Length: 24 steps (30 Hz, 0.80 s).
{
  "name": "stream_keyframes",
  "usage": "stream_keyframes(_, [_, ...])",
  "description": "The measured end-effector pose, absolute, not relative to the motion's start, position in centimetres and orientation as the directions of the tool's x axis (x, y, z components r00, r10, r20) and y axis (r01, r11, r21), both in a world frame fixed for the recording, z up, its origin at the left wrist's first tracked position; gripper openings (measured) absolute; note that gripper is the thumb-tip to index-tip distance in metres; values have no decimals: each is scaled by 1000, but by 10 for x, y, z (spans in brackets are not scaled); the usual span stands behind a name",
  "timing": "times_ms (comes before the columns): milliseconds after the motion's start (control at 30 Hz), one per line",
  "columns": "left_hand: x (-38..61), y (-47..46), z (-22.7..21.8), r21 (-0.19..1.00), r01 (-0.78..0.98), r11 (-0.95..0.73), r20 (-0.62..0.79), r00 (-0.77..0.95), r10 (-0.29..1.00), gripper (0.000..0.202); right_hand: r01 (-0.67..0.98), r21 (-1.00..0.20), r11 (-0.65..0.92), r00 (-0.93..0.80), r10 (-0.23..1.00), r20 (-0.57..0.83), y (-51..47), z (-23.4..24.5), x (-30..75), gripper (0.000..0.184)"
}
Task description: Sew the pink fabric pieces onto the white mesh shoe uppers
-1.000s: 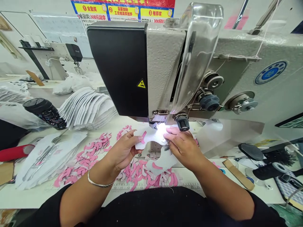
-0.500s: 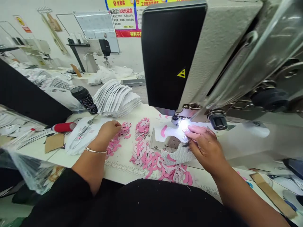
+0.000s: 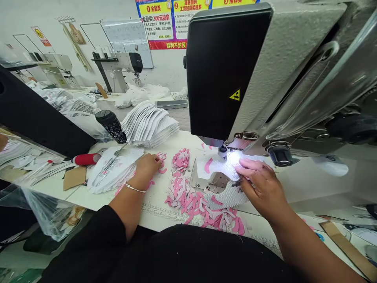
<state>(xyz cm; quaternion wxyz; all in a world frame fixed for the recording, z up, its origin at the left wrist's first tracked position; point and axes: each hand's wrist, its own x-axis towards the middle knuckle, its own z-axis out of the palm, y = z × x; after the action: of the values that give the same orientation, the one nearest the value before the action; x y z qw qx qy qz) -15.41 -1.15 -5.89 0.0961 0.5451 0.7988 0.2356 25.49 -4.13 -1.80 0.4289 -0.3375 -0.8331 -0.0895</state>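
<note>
My right hand (image 3: 262, 184) presses a white mesh piece (image 3: 215, 167) with a pink crescent on it, flat on the sewing machine's plate under the presser foot (image 3: 223, 153). The lit needle area is partly hidden by my fingers. The mesh piece's lower part (image 3: 226, 196) hangs toward me. My left hand (image 3: 144, 171) lies palm down at the table, its fingertips at a few loose pink-and-white cut pieces (image 3: 161, 161). It holds nothing I can see. A larger heap of such pieces (image 3: 188, 200) lies between my hands.
The black-and-grey sewing machine head (image 3: 226, 70) fills the upper right. Behind my left hand are a stack of white mesh pieces (image 3: 150, 125), a black tumbler (image 3: 111, 126), a red-handled tool (image 3: 86, 159) and scissors (image 3: 110, 165). A ruler strip (image 3: 165, 214) runs along the table's front edge.
My view has swung left of where it was a second ago. My left hand has let go of the mesh piece and moved left to the pink pieces. My right hand stays on the mesh.
</note>
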Motion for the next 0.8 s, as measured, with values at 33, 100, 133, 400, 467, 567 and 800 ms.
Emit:
stream_keyframes(33, [-154, -13, -58, 455, 840, 297, 136, -395, 909, 31, 638, -148, 756, -403, 491, 772, -41, -18, 255, 31])
stream_keyframes(100, [-152, -16, -52, 407, 865, 295, 217, -405, 888, 29, 636, -160, 755, -405, 503, 764, -41, -17, 255, 29])
stream_keyframes(133, [-149, -19, -47, 392, 872, 294, 257, -410, 875, 29, 638, -164, 753, -409, 511, 756, -41, -15, 255, 28])
stream_keyframes(400, [-56, -77, 14, 814, 526, -246, 441, -285, 851, 19, 594, -193, 781, -438, 515, 736, -66, 9, 248, 24])
stream_keyframes(467, [-26, -93, 25, 813, 474, -339, 456, -157, 876, 8, 510, -280, 814, -451, 529, 719, -76, 13, 242, 22])
stream_keyframes(567, [9, -106, 30, 834, 401, -378, 396, 40, 917, 7, 369, -517, 772, -499, 634, 591, -86, 17, 232, 15])
stream_keyframes(800, [28, -103, 31, 987, 145, -72, 46, 174, 984, 18, 331, -624, 708, -422, 702, 573, -84, 14, 231, 23])
